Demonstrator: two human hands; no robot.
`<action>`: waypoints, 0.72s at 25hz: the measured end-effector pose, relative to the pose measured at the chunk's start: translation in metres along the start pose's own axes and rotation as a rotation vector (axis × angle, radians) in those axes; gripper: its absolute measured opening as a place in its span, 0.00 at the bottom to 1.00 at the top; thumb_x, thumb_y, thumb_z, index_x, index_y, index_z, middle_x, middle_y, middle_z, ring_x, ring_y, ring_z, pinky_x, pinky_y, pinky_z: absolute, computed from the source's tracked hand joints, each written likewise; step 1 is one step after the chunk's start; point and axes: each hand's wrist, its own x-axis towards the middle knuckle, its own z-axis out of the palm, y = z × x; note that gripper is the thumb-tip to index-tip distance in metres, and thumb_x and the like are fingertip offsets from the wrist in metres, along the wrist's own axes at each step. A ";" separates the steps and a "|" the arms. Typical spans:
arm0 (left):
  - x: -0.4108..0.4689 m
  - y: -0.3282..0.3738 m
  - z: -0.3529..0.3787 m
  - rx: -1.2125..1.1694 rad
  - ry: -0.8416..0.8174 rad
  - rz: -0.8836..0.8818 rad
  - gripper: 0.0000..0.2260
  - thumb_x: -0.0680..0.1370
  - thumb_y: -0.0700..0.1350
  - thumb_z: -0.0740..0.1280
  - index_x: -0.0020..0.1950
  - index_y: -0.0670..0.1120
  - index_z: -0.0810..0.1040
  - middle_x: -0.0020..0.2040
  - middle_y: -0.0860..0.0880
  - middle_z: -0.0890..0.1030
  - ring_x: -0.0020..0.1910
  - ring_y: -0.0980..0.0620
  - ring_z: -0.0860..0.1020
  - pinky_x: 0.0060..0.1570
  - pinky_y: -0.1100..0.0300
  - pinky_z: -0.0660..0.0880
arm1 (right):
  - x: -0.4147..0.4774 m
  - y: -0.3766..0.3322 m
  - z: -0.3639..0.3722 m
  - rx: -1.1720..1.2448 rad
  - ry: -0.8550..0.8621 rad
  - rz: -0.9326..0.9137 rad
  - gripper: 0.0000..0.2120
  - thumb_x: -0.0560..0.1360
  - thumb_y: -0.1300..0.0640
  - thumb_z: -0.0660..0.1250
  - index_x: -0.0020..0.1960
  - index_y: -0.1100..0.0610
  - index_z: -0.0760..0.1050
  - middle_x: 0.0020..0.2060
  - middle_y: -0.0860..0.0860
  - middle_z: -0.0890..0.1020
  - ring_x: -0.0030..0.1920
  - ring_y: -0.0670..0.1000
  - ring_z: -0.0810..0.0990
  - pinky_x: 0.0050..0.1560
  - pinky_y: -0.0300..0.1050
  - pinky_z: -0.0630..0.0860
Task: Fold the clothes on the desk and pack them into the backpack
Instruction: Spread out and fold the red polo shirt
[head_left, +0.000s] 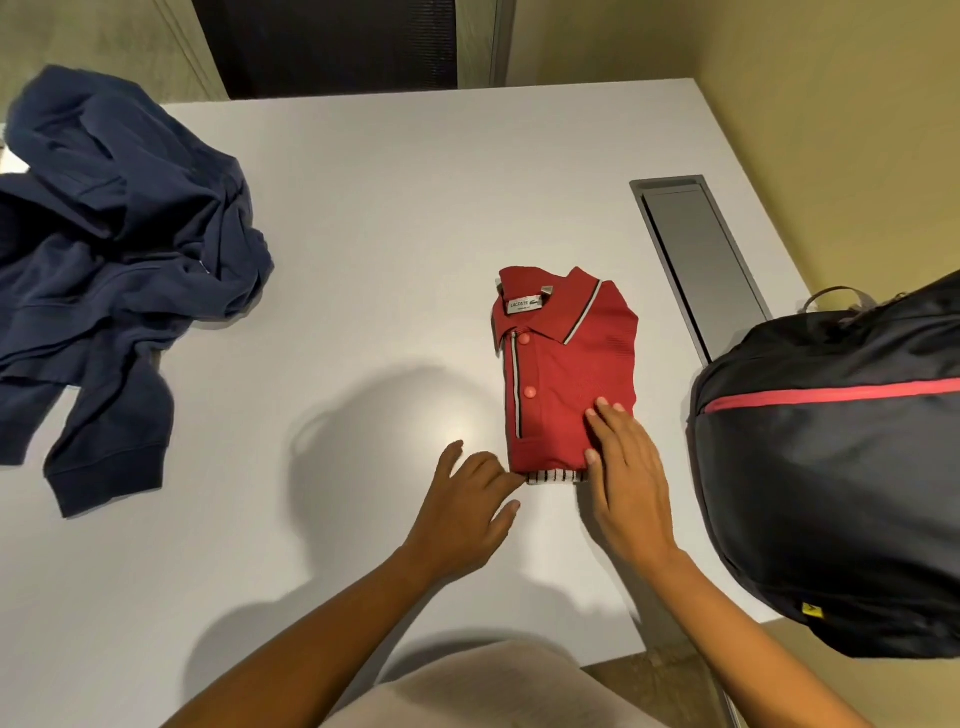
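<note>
1 red polo (566, 374), folded | R hand (623, 478) flat on it | L hand (462, 504) at hem, grip unclear

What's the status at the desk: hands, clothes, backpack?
Right hand flat on folded red polo; left hand touching its near corner. Navy sweatshirt unfolded, far left. Backpack at right edge; nothing between it and polo.

An office or study room by my read, plain white worktop (389, 208) with a grey metal cable flap (696, 260) let into it, bare beige wall (831, 104) close on the right, dark panel (327, 41) behind it
</note>
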 end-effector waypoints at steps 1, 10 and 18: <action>0.007 0.005 -0.008 -0.030 0.116 0.018 0.10 0.77 0.49 0.62 0.54 0.49 0.79 0.50 0.53 0.80 0.53 0.49 0.77 0.63 0.53 0.63 | 0.003 0.001 -0.001 0.003 0.039 0.078 0.21 0.81 0.53 0.56 0.71 0.60 0.69 0.70 0.55 0.71 0.70 0.55 0.68 0.72 0.54 0.64; 0.056 0.011 0.004 0.037 -0.016 0.069 0.23 0.79 0.49 0.57 0.74 0.48 0.67 0.76 0.49 0.65 0.77 0.46 0.59 0.73 0.48 0.61 | 0.025 0.000 0.000 0.084 0.164 0.462 0.18 0.79 0.61 0.64 0.67 0.61 0.66 0.57 0.59 0.72 0.49 0.55 0.76 0.46 0.51 0.75; 0.051 0.002 0.006 0.015 -0.022 0.102 0.19 0.81 0.48 0.59 0.72 0.49 0.70 0.77 0.50 0.63 0.78 0.48 0.54 0.75 0.48 0.55 | 0.065 -0.036 0.012 -0.013 0.139 0.080 0.19 0.78 0.62 0.56 0.68 0.60 0.71 0.64 0.57 0.74 0.66 0.57 0.69 0.67 0.54 0.67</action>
